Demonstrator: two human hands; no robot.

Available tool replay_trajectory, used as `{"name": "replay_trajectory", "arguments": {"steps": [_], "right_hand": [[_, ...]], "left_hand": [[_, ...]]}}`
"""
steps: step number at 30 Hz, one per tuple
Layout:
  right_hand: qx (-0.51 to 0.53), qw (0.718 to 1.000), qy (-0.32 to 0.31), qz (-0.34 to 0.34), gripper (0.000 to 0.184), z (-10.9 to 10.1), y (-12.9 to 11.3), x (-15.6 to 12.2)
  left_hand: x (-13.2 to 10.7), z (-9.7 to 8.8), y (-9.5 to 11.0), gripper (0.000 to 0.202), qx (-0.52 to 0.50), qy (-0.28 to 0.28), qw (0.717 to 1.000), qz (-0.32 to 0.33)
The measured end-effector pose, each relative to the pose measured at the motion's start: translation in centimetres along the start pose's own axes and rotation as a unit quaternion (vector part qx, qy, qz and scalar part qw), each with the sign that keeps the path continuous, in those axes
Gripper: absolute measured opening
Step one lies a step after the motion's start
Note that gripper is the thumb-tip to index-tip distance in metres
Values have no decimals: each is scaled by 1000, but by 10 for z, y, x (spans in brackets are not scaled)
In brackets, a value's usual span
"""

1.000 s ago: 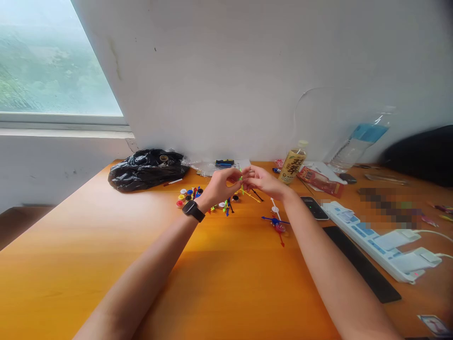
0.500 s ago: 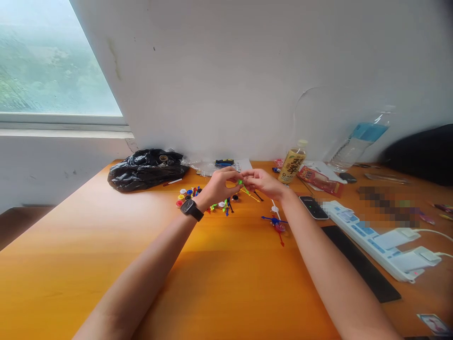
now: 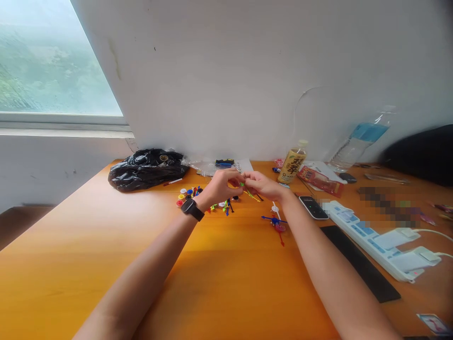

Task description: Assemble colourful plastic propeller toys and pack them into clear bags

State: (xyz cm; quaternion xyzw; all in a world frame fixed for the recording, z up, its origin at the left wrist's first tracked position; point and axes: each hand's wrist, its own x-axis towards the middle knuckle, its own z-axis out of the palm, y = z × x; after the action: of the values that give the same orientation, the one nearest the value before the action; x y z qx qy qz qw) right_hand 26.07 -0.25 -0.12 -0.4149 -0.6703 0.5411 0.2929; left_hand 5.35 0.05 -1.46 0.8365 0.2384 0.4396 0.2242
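My left hand (image 3: 222, 185), with a black watch on the wrist, and my right hand (image 3: 264, 185) meet over the far middle of the orange table (image 3: 106, 264). Both pinch a small green plastic stick piece (image 3: 242, 185) between their fingertips. Below them lie several small coloured plastic sticks and round caps (image 3: 187, 194). A joined blue, white and red stick piece (image 3: 276, 222) lies just in front of my right wrist.
A black plastic bag (image 3: 146, 168) sits at the back left. A small drink bottle (image 3: 292, 165), a tilted water bottle (image 3: 357, 144), a red packet (image 3: 320, 181), a phone (image 3: 313, 207) and a white power strip (image 3: 382, 245) are on the right.
Both hands have dropped slightly toward the table and the green piece has turned between the fingertips. Everything else stays where it was.
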Motion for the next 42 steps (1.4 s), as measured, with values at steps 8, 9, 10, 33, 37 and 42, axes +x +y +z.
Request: {"name": "replay_trajectory", "arguments": {"steps": [8,9,10,33,37,42], "right_hand": [[-20,999,29,4,20,6,6,6],[0,999,42,-4,21,6,7,8],[20,998,58,-14,23,6,8,10],[-466,865,129,136,13,-40,41,9],[-493,842,113,184,22,-60,26,-8],[-447,837,-32,315,37,-74,16,-27]], "left_hand": [[-3,12,-10,15,-24,38,998,-38],[-3,13,-10,14,-14,57,997,-41],[-2,13,-11,13,-1,77,996,-46],[-19,7,-15,13,122,-276,950,-79],[-21,7,-24,17,151,-232,961,0],[-27,11,-32,41,204,-202,958,18]]}}
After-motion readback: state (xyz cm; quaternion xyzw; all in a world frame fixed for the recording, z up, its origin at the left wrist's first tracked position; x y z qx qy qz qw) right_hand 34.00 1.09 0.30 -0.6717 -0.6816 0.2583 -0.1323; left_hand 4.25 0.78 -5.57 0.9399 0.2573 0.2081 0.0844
